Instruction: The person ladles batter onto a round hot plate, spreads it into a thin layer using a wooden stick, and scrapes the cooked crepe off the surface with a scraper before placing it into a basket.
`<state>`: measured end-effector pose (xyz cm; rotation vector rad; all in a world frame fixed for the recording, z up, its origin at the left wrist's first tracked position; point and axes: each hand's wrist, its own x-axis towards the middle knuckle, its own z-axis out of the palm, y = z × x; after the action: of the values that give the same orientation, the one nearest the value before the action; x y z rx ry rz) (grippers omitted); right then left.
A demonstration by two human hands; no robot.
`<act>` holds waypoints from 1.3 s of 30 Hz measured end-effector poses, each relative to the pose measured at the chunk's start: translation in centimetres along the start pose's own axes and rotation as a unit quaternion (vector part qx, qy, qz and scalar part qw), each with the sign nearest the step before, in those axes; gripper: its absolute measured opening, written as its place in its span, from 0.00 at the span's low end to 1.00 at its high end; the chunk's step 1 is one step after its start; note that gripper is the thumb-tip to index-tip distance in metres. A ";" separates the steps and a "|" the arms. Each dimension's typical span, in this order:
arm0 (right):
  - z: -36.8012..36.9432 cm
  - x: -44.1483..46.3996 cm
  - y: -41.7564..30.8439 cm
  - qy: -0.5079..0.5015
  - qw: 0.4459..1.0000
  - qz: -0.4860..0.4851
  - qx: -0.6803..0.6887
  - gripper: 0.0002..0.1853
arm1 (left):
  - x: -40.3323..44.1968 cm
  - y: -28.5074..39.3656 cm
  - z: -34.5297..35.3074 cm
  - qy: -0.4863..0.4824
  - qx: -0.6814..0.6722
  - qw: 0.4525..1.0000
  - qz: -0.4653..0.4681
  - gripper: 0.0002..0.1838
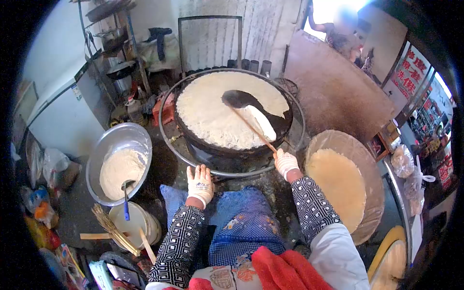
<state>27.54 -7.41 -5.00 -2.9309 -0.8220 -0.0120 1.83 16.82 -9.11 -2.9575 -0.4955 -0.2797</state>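
My right hand [286, 162], in a white glove, is closed round the end of a long wooden-handled batter spreader [252, 128]. Its dark rounded head rests over the large round griddle [285, 126]. Pale batter [208, 108] coats most of the hot plate, and a thicker white strip of batter [261, 123] lies beside the head on the right. Dark bare plate shows along the right side. My left hand [200, 185], also gloved, lies flat with fingers stretched out at the near edge of the metal ring [232, 174] around the griddle. It holds nothing.
At left stands a metal basin [92, 166] of batter with a blue-handled ladle [126, 203]. A white bucket [153, 227] with a straw brush [113, 227] is below it. On the right, a round tray [374, 193] holds a finished flatbread [336, 186]. Another person [340, 38] is behind a brown board [333, 77].
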 end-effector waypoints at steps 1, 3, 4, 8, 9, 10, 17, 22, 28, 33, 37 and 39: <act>0.4 -0.1 0.5 -0.013 1.000 0.018 0.019 0.19 | 0.0 -0.1 0.3 0.001 0.000 1.000 -0.006 0.35; 0.6 0.6 2.0 0.012 0.997 0.069 0.020 0.18 | 0.0 -0.3 0.6 -0.009 0.021 1.000 -0.007 0.35; 0.5 1.2 2.4 0.024 0.995 0.093 0.024 0.17 | -0.2 -0.3 0.5 0.004 0.004 1.000 -0.014 0.35; 1.5 -0.5 2.6 0.073 0.983 -0.126 -0.108 0.14 | 0.5 -0.2 -7.0 -0.085 -0.124 0.988 -0.037 0.35; 1.8 -0.7 2.1 0.032 0.996 -0.080 -0.014 0.15 | 0.6 -1.2 -2.5 -0.022 -0.076 0.997 -0.023 0.35; 2.2 -1.0 1.7 -0.056 0.987 -0.101 0.112 0.16 | -0.3 -2.4 1.4 0.023 -0.021 0.999 -0.038 0.36; -1.7 -1.6 -0.5 0.042 0.997 0.018 0.066 0.16 | 1.2 -4.7 -1.7 -0.042 -0.052 0.994 -0.084 0.32; 0.3 -1.1 0.0 0.050 0.996 0.061 0.049 0.17 | 0.8 3.1 -4.1 -0.063 -0.118 0.991 0.015 0.34; -0.1 -0.6 -2.2 0.017 0.999 0.007 0.042 0.17 | 0.1 2.2 -1.6 -0.036 -0.009 0.999 0.019 0.34; 1.4 1.4 0.8 0.063 0.997 0.044 0.029 0.17 | 0.1 0.9 -1.8 -0.007 0.003 1.000 0.005 0.31; 1.1 -0.8 -1.6 0.078 0.995 -0.062 0.015 0.16 | 0.5 -0.3 0.2 0.022 0.016 1.000 -0.010 0.33; 1.0 -1.5 -2.4 0.020 0.999 -0.037 0.011 0.15 | 0.9 -0.8 0.6 0.035 0.019 0.999 -0.028 0.32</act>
<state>24.99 -6.03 -5.83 -2.8686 -0.9179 -0.0655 2.50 17.95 -9.46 -2.8887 -0.5686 -0.3743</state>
